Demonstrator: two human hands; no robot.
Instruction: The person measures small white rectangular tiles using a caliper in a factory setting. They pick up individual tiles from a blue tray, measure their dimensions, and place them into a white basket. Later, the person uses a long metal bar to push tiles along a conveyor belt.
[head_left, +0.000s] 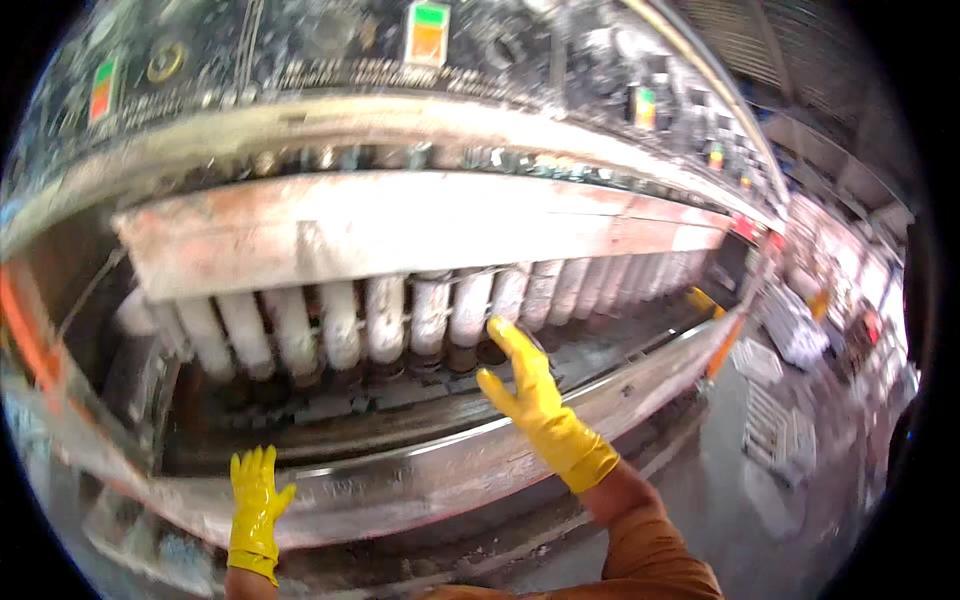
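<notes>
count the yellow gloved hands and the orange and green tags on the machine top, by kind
yellow gloved hands: 2, the left hand by the metal rail and the right hand reaching toward the row of white tubes
orange and green tags: 5 that can be made out, such as the nearest tag; farther ones blur
total: 7

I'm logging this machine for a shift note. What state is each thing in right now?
Left hand: gloved in yellow, open, fingers spread, at the metal rail.
Right hand: gloved in yellow, open, fingertips reaching up to the white bobbins.
White bobbins: upright in one row, wound full, dusty.
Metal rail: smeared with white residue.
Cover plate above the bobbins: stained pink and white.
Indicator lights: showing green over orange.
</notes>
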